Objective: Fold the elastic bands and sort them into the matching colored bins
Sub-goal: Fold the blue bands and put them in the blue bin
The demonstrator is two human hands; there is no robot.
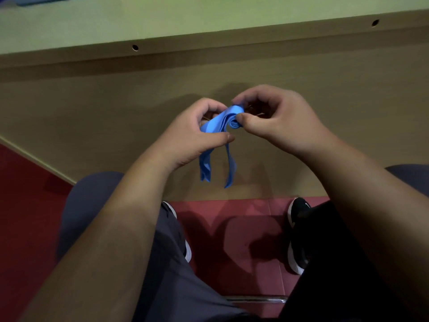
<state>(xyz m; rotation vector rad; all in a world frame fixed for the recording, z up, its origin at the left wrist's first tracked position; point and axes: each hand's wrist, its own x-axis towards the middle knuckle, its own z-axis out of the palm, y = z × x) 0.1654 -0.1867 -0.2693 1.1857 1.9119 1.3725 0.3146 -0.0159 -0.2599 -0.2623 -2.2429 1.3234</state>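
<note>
Wood-grain desk front point(92, 108) fills the background above a red floor point(23, 194), with the person's black shoes point(299, 210) below. The blue elastic band point(216, 123) is held in the air before that panel. It is a thin, smooth, rubbery strip, bunched into flat layers, with a small tight coil at one end and two limp tails hanging down. The right hand point(276, 119) pinches the coil between thumb and curled fingers, and the left hand point(197, 133) grips the layered part just beside it. Such springy material would probably unwind if either pinch eases, and the dangling tails could skew the fold. A blue shape point(34, 0) at the desktop's far corner is too cropped to name.
</note>
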